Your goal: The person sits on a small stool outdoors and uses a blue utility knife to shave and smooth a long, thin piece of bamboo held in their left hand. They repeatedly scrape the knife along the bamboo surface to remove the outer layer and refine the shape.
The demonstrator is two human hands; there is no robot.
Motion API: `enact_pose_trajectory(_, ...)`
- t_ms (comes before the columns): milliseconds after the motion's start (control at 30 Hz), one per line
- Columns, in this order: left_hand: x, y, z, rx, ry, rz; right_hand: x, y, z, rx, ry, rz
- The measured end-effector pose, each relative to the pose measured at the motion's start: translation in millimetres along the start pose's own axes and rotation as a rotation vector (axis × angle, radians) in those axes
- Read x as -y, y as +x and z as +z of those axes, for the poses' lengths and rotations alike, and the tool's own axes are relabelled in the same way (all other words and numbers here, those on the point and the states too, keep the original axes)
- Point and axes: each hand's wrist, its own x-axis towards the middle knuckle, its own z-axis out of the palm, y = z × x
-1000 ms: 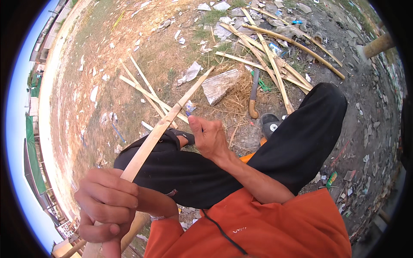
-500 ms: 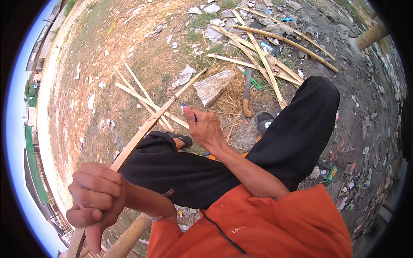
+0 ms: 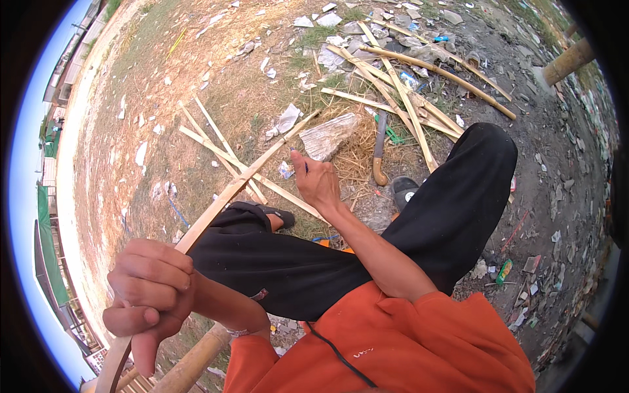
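A long, pale split-bamboo strip (image 3: 229,191) runs slantwise from the lower left up toward the ground ahead. My left hand (image 3: 149,288) is closed in a fist around its near part, the thumb pointing down. Close beside the strip's far part, my right hand (image 3: 319,185) grips a small knife (image 3: 306,168). Only a bit of its blue handle and a short dark tip show; fingers hide the rest. Whether the blade touches the strip I cannot make out.
Ahead lie a rough wood block (image 3: 329,135) and a machete (image 3: 379,147) with a wooden handle. Crossed bamboo strips (image 3: 223,150) lie left, with more strips (image 3: 406,98) and a bamboo pole (image 3: 452,73) farther right. Near my left forearm is a thick bamboo pole (image 3: 196,357). Litter covers the ground.
My right hand with the knife has shifted slightly right and away from the strip's edge. The left hand keeps its hold, and the view has moved a little.
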Motion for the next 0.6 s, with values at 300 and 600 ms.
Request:
enact_pose_trajectory(300, 1, 0, 2, -0.025, -0.017, -0.017, -10, -5, -1, 0.044, -0.063, 0.018)
enact_pose_trajectory(600, -3, -1, -3, -0.080, 0.035, -0.029, -16, 9, 11, -0.028, -0.111, -0.042)
